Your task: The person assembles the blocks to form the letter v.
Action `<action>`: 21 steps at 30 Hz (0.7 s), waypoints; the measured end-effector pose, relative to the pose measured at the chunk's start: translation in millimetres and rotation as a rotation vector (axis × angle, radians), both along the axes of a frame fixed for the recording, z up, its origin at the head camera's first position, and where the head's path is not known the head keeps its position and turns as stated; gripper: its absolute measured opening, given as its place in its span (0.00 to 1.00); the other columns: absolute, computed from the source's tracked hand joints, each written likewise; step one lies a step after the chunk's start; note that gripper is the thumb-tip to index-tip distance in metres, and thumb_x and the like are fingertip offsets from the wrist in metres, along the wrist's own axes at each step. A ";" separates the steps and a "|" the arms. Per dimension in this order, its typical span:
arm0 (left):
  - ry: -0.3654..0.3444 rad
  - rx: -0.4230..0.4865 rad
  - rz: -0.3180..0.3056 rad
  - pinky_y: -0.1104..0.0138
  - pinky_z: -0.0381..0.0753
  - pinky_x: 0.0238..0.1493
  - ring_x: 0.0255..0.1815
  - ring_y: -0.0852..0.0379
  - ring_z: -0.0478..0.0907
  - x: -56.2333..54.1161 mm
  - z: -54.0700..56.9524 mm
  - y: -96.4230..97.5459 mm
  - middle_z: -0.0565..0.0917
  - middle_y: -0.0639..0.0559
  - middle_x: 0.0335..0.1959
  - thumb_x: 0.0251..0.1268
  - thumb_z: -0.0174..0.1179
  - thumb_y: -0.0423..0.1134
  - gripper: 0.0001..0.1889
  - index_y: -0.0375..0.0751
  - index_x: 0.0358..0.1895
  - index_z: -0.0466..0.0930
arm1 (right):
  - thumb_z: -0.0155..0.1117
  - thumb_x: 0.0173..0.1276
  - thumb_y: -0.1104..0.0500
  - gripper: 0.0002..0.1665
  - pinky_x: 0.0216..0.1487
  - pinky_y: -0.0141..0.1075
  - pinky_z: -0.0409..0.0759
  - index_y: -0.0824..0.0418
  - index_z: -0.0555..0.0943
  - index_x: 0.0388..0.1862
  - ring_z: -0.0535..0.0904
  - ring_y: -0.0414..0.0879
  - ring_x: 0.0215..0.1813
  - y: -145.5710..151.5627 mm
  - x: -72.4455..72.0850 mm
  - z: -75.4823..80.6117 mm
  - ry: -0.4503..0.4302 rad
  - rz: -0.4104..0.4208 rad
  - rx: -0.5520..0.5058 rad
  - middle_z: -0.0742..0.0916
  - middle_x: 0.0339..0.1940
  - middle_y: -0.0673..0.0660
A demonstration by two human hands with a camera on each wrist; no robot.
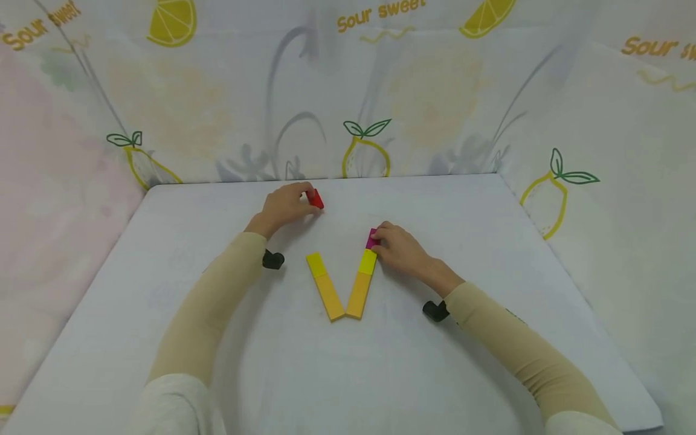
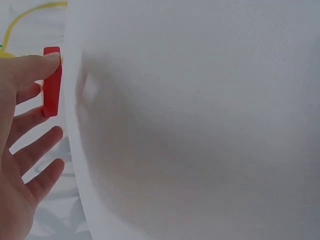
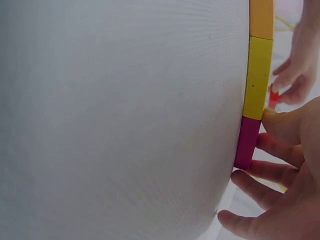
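Note:
My left hand [image 1: 287, 204] is at the back of the table, pinching a small red block [image 1: 315, 199] between thumb and fingers. In the left wrist view the red block [image 2: 52, 82] shows a narrow side; the other fingers are spread below it. My right hand [image 1: 401, 246] holds a magenta block [image 1: 372, 238] at the far end of a row. The magenta block [image 3: 247, 144] lies end to end with a yellow block [image 1: 367, 261], and my thumb is at their seam. An orange block [image 1: 359, 295] continues that row toward me.
A second row, a yellow block [image 1: 316, 264] and an orange block [image 1: 329, 298], slants to the left. The near ends of both rows meet in a V on the white table [image 1: 304, 380]. Behind the table hangs a lemon-printed cloth [image 1: 217, 109].

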State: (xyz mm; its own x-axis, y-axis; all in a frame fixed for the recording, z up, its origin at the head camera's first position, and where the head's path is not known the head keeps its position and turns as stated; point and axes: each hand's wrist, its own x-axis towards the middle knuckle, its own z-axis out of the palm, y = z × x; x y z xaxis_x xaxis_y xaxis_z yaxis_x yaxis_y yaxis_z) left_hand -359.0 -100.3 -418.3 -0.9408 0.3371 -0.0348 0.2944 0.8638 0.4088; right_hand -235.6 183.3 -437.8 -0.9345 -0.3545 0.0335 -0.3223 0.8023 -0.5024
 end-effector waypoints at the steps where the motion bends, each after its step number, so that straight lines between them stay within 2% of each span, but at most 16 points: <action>1: 0.001 0.000 -0.003 0.53 0.74 0.45 0.43 0.50 0.74 1.2 0.3 -0.3 0.81 0.54 0.48 0.62 0.63 0.56 0.14 0.58 0.48 0.76 | 0.64 0.70 0.60 0.16 0.62 0.42 0.79 0.65 0.83 0.54 0.79 0.50 0.51 0.2 0.1 0.0 0.001 -0.002 0.001 0.82 0.52 0.57; 9: 0.001 -0.006 -0.026 0.50 0.77 0.50 0.51 0.48 0.74 11.5 1.3 -0.9 0.81 0.53 0.54 0.62 0.64 0.56 0.17 0.56 0.49 0.76 | 0.64 0.70 0.60 0.15 0.61 0.43 0.79 0.65 0.83 0.53 0.79 0.51 0.50 2.5 1.8 0.2 0.011 -0.003 0.003 0.83 0.51 0.58; 13: 0.013 -0.001 -0.018 0.51 0.77 0.49 0.51 0.48 0.75 16.4 1.2 -0.9 0.81 0.53 0.53 0.62 0.64 0.56 0.15 0.57 0.48 0.77 | 0.64 0.70 0.61 0.14 0.60 0.43 0.80 0.65 0.83 0.51 0.79 0.51 0.49 3.0 0.9 1.4 0.019 -0.002 -0.003 0.83 0.50 0.58; 21: 0.007 -0.001 0.004 0.49 0.77 0.51 0.54 0.48 0.75 30.7 -0.3 -7.0 0.82 0.52 0.54 0.62 0.63 0.55 0.15 0.57 0.49 0.77 | 0.64 0.70 0.61 0.18 0.61 0.43 0.80 0.67 0.82 0.56 0.79 0.51 0.51 -1.6 2.4 3.1 0.008 0.011 -0.014 0.83 0.53 0.60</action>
